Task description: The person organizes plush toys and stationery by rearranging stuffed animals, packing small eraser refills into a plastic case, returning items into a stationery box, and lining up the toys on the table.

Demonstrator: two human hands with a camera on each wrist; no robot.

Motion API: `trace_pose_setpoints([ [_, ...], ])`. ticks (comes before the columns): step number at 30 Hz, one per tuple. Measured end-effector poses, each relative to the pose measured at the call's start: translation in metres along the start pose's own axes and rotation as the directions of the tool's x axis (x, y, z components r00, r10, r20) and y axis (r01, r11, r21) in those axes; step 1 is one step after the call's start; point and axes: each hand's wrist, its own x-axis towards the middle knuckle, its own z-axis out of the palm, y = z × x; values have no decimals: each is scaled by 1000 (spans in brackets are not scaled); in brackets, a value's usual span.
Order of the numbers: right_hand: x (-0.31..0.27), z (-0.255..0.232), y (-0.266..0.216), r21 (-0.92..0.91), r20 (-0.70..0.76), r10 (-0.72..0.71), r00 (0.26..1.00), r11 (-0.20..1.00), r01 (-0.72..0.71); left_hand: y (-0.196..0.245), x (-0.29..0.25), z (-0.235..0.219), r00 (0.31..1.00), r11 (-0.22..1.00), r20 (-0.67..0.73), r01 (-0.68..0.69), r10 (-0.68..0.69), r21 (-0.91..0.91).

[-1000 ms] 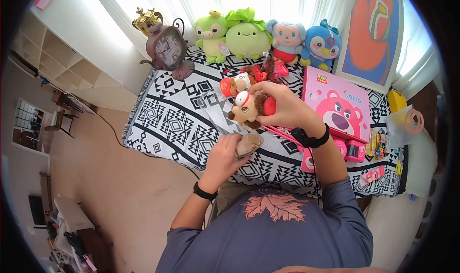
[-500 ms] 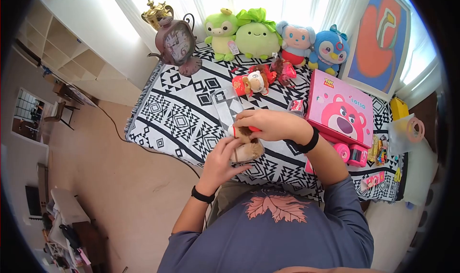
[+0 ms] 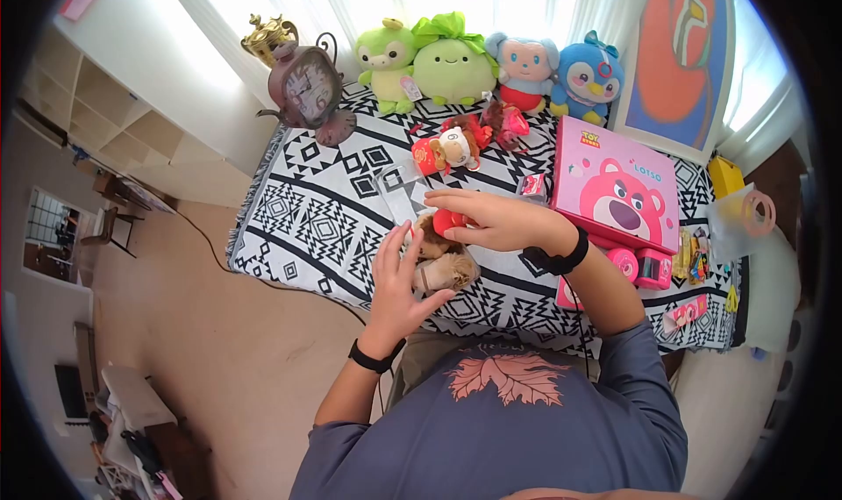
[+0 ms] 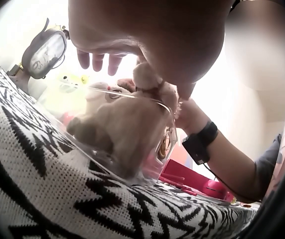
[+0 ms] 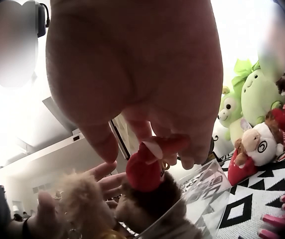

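Note:
A brown-maned plush toy with a red part [image 3: 446, 222] lies beside a tan fluffy plush [image 3: 445, 273] in a clear plastic box [image 5: 209, 199]. My left hand [image 3: 395, 279] rests along the near left side of these toys, fingers spread and thumb apart. From the right, my right hand [image 3: 509, 222] reaches over the brown-maned plush; its fingers extend past the red part and the thumb lies against it. The left wrist view shows the tan plush through the box wall, with the left palm above it.
Behind the hands lies a white-faced plush with a red pouch [image 3: 447, 152]. A pink Lotso box [image 3: 614, 193] stands at the right beside small pink items. Several large plush toys, a dark clock [image 3: 307, 88] and a framed picture [image 3: 671, 61] line the back.
My right hand has brought the brown-maned plush down into the clear box beside the tan plush, and its fingers have straightened. My left hand has loosened from the box, fingers spreading.

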Motion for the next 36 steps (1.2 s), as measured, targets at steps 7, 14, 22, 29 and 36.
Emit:
trace_pose_setpoints([
  [7, -34, -8, 10, -121, -395, -135, 909, 988, 94, -41, 105, -23, 987, 991, 146, 77, -61, -109],
  [14, -64, -16, 25, -143, -633, -62, 772, 989, -38, -63, 240, 31, 883, 986, 464, -132, 69, 106],
  [22, -84, -21, 24, -132, -663, 30, 748, 979, -157, -65, 254, 67, 907, 925, 417, -198, 48, 324],
  [29, -83, -10, 20, -84, -613, 0, 790, 994, -65, -29, 195, -38, 981, 989, -123, -146, 148, 18],
  [36, -64, -23, 29, -115, -600, 3, 800, 989, -91, -50, 112, -48, 1000, 996, -21, -9, 7, -85],
])
